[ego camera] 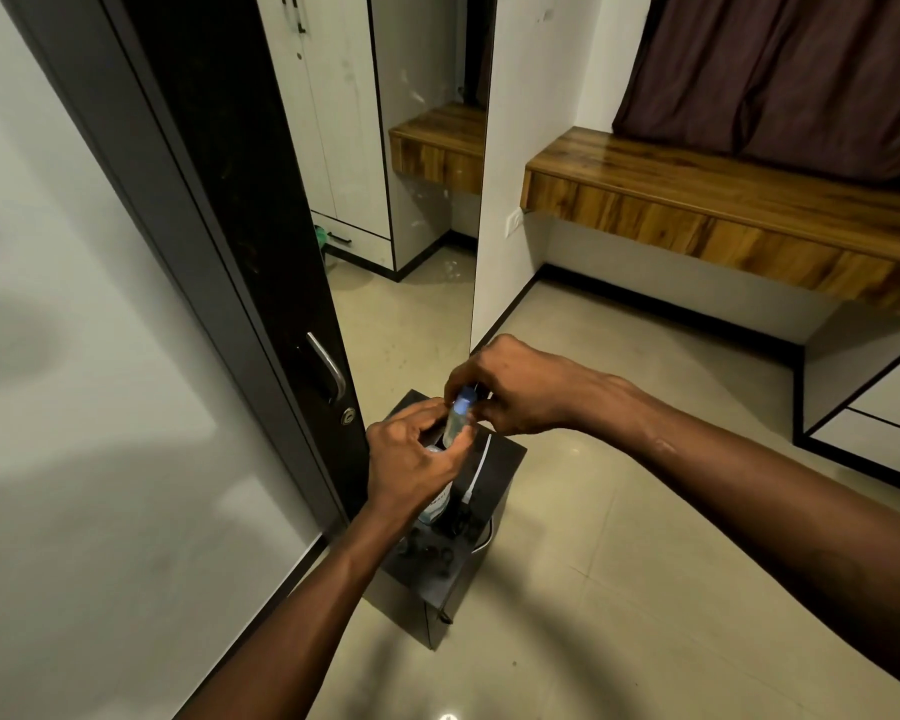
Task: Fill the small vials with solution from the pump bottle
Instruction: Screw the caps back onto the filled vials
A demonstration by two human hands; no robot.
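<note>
The left hand (411, 454) is curled closed around the lower body of a small clear vial (457, 424), which sits just above the centre of the dark stand, tilted with its top toward 1 o'clock. The right hand (510, 387) pinches the vial's blue cap (466, 396) between its fingertips. The step looks like capping or uncapping; which one cannot be told. To do it well, the left hand should keep the vial near upright and steady while the right turns only the cap, so nothing spills.

Below the left hand, toward 6 o'clock, a clear bottle with a label (436, 504) stands on the stand, probably the pump bottle, its top hidden by the hand. Small dark round pieces (427, 550) lie at the stand's near edge; whether they are caps or vials is unclear.

The black stand (494, 475) is low and narrow, on a glossy tiled floor (619, 563). At 9 o'clock is a dark wardrobe door (240, 226) with a metal handle (328, 363); at 2 o'clock a wooden shelf (723, 200) under a dark curtain (780, 75).
</note>
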